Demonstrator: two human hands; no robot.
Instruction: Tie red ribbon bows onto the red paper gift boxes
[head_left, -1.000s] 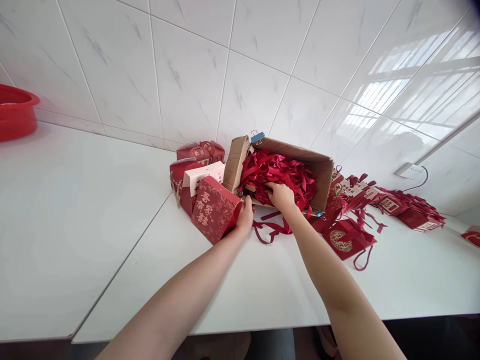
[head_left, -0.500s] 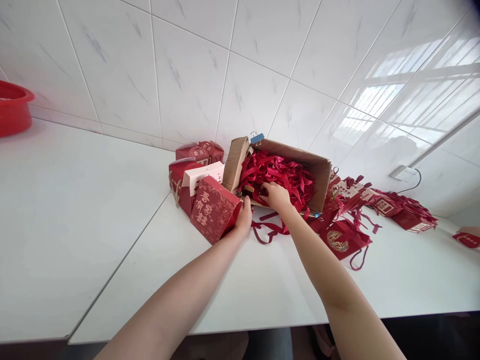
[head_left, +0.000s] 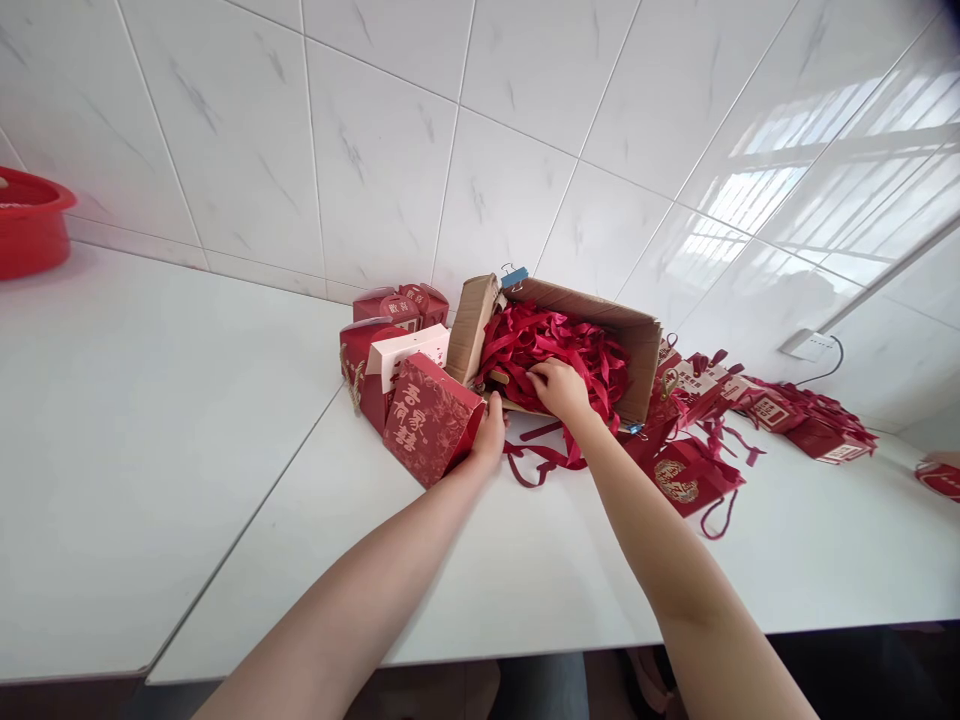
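Note:
A cardboard box [head_left: 637, 375] lies with its open side toward me, filled with tangled red ribbons [head_left: 570, 340]. My left hand [head_left: 489, 432] is closed at the box's front left corner, thumb up, its other fingers mostly hidden. Beside that hand leans a red gift box [head_left: 431, 420] with pale lettering. Inside the cardboard box, my right hand [head_left: 561, 390] pinches at the ribbons with bent fingers; its fingertips are partly lost among them. A loose ribbon [head_left: 532, 478] trails over the box's front onto the table.
More red gift boxes [head_left: 367, 350] and a pink one [head_left: 409, 350] stand at left. Red gift bags [head_left: 694, 478] and boxes [head_left: 829, 435] line the right. A red basin [head_left: 34, 235] sits far left. Behind the white table [head_left: 225, 400] rises a tiled wall [head_left: 382, 160].
My right hand has shifted slightly to the right among the ribbons. My left hand stays at the box corner.

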